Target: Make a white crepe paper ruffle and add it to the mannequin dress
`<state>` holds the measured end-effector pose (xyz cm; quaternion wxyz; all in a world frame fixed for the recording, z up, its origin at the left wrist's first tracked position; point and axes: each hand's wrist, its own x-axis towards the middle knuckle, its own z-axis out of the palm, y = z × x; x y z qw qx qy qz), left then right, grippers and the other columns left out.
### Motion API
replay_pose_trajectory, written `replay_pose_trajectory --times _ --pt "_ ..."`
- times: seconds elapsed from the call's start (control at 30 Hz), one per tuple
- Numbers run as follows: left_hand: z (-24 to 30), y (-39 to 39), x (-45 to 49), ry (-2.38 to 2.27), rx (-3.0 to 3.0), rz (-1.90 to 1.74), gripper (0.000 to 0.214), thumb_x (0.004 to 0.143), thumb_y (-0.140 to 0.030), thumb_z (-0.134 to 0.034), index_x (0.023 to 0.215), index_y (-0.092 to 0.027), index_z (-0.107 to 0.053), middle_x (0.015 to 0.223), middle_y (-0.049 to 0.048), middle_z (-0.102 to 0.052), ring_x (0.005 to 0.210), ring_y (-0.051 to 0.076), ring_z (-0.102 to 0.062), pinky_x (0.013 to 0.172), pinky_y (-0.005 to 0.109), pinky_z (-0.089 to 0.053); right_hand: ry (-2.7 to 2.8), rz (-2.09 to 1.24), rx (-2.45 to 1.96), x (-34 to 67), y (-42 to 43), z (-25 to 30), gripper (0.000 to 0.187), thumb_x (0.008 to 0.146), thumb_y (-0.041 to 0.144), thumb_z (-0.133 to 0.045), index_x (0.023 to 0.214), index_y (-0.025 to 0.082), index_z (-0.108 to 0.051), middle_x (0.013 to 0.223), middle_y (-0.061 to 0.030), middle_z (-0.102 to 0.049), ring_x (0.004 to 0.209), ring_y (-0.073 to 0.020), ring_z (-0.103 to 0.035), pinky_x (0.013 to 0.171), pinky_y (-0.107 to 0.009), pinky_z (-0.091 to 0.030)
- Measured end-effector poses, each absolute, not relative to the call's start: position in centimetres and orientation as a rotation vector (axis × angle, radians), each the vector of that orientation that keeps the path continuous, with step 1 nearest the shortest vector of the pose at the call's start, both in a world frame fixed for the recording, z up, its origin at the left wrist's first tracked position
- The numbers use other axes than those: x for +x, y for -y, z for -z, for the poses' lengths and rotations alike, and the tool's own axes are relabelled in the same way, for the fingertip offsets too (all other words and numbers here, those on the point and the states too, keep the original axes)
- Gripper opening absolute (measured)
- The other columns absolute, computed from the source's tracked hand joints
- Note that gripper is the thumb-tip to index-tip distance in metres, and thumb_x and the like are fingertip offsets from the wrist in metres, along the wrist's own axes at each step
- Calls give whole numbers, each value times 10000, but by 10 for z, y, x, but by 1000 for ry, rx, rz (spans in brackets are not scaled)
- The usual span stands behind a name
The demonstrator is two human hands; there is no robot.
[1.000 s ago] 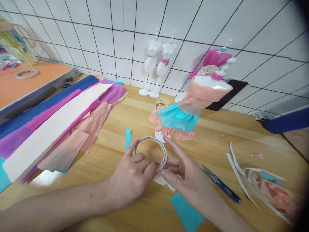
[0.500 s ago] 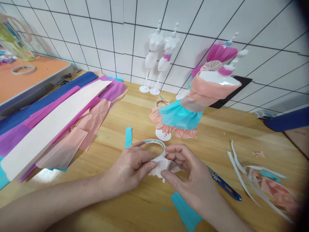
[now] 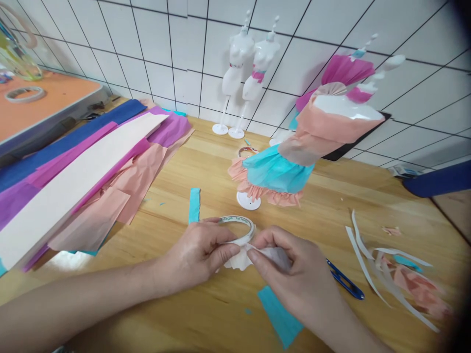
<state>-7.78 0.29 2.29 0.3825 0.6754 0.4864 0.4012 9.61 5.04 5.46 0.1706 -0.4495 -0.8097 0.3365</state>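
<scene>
A strip of white crepe paper (image 3: 239, 260) is bunched between my two hands beside a roll of tape (image 3: 251, 228). My left hand (image 3: 204, 252) pinches the paper's gathered edge against the roll, its fingers reaching round the ring. Thumb and forefinger of my right hand (image 3: 285, 257) are closed on the same paper, close to the left thumb. Just beyond stands a small mannequin (image 3: 338, 110) in a peach and turquoise paper dress (image 3: 283, 169). Blue thread snips (image 3: 346, 282) lie partly hidden behind my right hand. Turquoise paper pieces (image 3: 281, 316) rest near both hands.
Stacked coloured paper sheets (image 3: 91, 162) cover the left side. Two bare mannequins (image 3: 235, 68) stand by the tiled wall, and a magenta-dressed one (image 3: 348, 71) is behind the peach dress. White strips (image 3: 362, 264) and paper scraps (image 3: 419, 287) lie right. Another tape roll (image 3: 25, 94) sits on the orange surface.
My right thumb and forefinger have closed on the white paper, next to the left thumb. The left hand keeps its pinch. The whole view has shifted slightly.
</scene>
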Motion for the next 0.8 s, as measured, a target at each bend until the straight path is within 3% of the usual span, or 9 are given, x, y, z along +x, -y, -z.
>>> replay_pose_trajectory --times 0.1,0.23,0.47,0.8 --pt "-26 -3 -78 -1236 1622 -980 315 898 -277 -460 619 -145 -522 557 -29 -437 604 106 -445 607 227 -396 2337 -948 -1209 96 -44 -54 148 739 202 -524 596 222 -493 431 72 -456 369 -80 -421 369 -187 -309" --pt "-27 -3 -78 -1232 1465 -947 292 883 -299 -480 665 -128 -572 615 -16 -455 599 97 -435 523 200 -343 2338 -916 -1199 98 -44 -55 113 725 206 -546 615 227 -528 439 68 -488 372 -83 -433 370 -185 -322" --pt "-24 -4 -79 -1056 1218 -908 359 863 -430 -511 912 -100 -645 723 20 -547 626 108 -479 560 222 -392 2383 -791 -1118 97 -47 -49 144 759 215 -557 618 222 -582 441 59 -516 380 -91 -442 392 -203 -337" --pt "-26 -5 -79 -974 1167 -901 405 845 -467 -534 993 -113 -664 770 38 -564 715 141 -510 588 220 -424 2244 -937 -1286 97 -46 -54 173 760 241 -548 589 212 -551 469 55 -514 404 -94 -436 395 -214 -312"
